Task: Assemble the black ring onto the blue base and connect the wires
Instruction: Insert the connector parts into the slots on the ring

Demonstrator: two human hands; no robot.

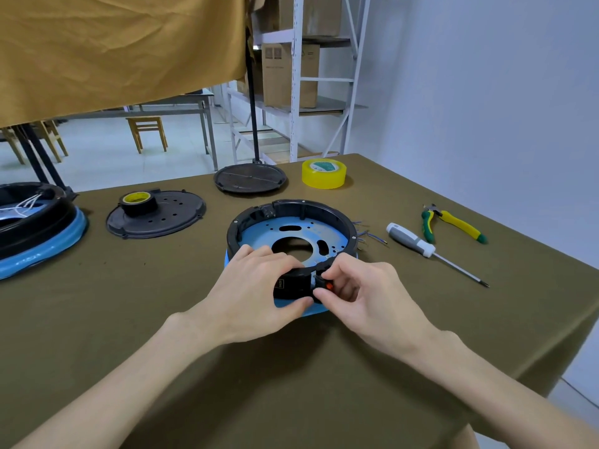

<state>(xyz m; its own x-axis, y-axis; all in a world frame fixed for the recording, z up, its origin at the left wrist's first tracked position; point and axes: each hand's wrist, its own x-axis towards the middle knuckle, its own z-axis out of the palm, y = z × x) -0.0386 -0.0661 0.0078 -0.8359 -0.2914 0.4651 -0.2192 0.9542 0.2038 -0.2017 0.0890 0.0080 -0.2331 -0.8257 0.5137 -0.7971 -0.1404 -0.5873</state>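
Black ring seated on blue base, table centre; near rim gripped by left hand, small orange-tipped part pinched by right hand. Ring should be kept steadied, part pressed in w/o forcing

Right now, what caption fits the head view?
Both hands, left and right, fit a small part into the black ring on the blue base.
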